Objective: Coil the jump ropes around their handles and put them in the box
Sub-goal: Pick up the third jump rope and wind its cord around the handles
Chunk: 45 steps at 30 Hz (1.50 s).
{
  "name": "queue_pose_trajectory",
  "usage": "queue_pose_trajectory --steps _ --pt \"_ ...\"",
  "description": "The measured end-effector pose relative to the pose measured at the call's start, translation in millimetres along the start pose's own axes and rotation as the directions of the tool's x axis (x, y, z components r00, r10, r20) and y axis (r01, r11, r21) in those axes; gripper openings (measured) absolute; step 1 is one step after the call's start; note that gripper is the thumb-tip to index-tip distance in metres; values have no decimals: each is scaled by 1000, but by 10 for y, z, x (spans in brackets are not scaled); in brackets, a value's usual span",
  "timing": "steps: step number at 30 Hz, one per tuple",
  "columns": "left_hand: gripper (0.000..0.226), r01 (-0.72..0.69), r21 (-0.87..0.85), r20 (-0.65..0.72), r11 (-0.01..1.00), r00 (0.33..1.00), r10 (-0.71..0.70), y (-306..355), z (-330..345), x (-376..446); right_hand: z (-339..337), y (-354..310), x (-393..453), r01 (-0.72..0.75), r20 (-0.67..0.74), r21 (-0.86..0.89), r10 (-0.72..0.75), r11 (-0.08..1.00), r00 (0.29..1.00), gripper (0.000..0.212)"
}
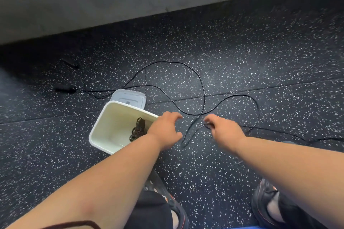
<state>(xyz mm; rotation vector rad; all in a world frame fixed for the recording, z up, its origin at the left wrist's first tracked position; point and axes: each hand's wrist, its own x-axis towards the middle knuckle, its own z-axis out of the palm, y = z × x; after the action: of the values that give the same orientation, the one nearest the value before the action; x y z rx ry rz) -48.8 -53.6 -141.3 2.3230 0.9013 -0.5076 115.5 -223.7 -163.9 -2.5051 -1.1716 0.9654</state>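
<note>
Over a speckled black rubber floor (242,52), the right hand (226,132) pinches a loose thin black jump rope (202,82); the left hand (165,130) hangs open beside a white plastic box (104,126) holding a coiled black rope (137,129).

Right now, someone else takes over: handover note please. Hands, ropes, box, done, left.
Left hand: open, fingers spread, hovering beside the box's near corner, holding nothing.
Right hand: pinching the loose rope near the floor.
Box: white, open, on the floor; its lid lies just behind it.
Done: one coiled rope lies in the box.
Left: the loose rope sprawls in loops across the floor, one handle lying far left. Gather it, coil it round its handles, box it. A second dark handle-like shape beyond that is too dim to tell.
</note>
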Motion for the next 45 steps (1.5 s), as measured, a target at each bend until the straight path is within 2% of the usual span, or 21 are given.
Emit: queue_pose_trajectory --steps 2,4,6,8,10,15,17,18,20,23,25,27,29,32,35,36,38,40,41,42,45 --pt "78 -75 -124 35 989 996 80 162 -22 -75 -210 -425 -18 108 -115 173 -89 979 989 23" --pt "59 -87 -337 -24 937 996 84 326 -113 -114 -490 -840 -57 213 -199 387 -144 897 969 22" --pt "38 -134 -528 -74 838 991 112 515 -312 -219 -841 -1193 -180 322 -295 550 -182 770 938 21" --pt "34 -210 -669 -109 713 977 185 649 -509 -300 -1185 -1482 -329 413 -388 654 -188 634 902 23" --pt "37 -202 -765 -84 611 973 215 819 -695 -464 -1506 -1717 -513 480 -450 741 -184 469 874 24" --pt "45 -259 -769 -100 584 952 291 1258 -960 -952 -2145 -2106 -974 391 -378 920 -191 31 906 19" --pt "31 -301 -783 -137 544 937 320 1399 -1029 -1154 -2285 -2183 -1155 316 -338 940 -226 -130 914 19" --pt "22 -319 -793 -130 520 921 367 1478 -1060 -1285 -2333 -2216 -1248 292 -330 939 -237 -181 914 20" --pt "24 -305 -832 -94 462 900 426 1611 -1111 -1548 -2422 -2280 -1427 281 -335 933 -255 -226 907 21" --pt "27 -235 -871 -44 432 912 409 1733 -1208 -1884 -2598 -2333 -1673 291 -356 919 -241 -267 903 23" --pt "20 -219 -863 -31 454 922 386 1796 -1335 -2074 -2702 -2337 -1799 325 -377 917 -234 -232 896 21" --pt "30 -214 -881 -59 422 934 352 1847 -1467 -2190 -2764 -2322 -1889 396 -403 915 -218 -76 889 16" --pt "29 -266 -898 -159 350 939 305 1922 -1597 -2269 -2757 -2243 -1932 403 -375 910 -224 93 899 17" --pt "27 -331 -928 -283 173 926 250 1988 -1836 -2308 -2660 -1945 -1965 189 -86 945 -353 266 931 44" --pt "24 -330 -944 -326 -6 927 187 2006 -2070 -2325 -2490 -1518 -2017 98 149 922 -576 375 804 65" --pt "28 -332 -943 -331 -15 932 145 1987 -2130 -2308 -2432 -1387 -2053 91 214 893 -592 441 777 67" --pt "34 -374 -927 -373 12 926 65 1937 -2239 -2282 -2343 -1183 -2139 111 303 767 -509 632 806 64" --pt "35 -407 -913 -407 1 913 -35 1839 -2345 -2231 -2320 -1022 -2199 240 257 494 -404 836 878 45" --pt "34 -414 -910 -411 -12 907 -97 1774 -2401 -2197 -2328 -964 -2223 281 195 373 -371 884 908 35" --pt "32 -413 -910 -404 -26 899 -168 1702 -2445 -2155 -2340 -909 -2222 299 122 341 -358 891 926 30" --pt "25 -356 -934 -329 -29 890 -316 1512 -2459 -2014 -2428 -874 -2223 378 -114 521 -377 765 919 35"
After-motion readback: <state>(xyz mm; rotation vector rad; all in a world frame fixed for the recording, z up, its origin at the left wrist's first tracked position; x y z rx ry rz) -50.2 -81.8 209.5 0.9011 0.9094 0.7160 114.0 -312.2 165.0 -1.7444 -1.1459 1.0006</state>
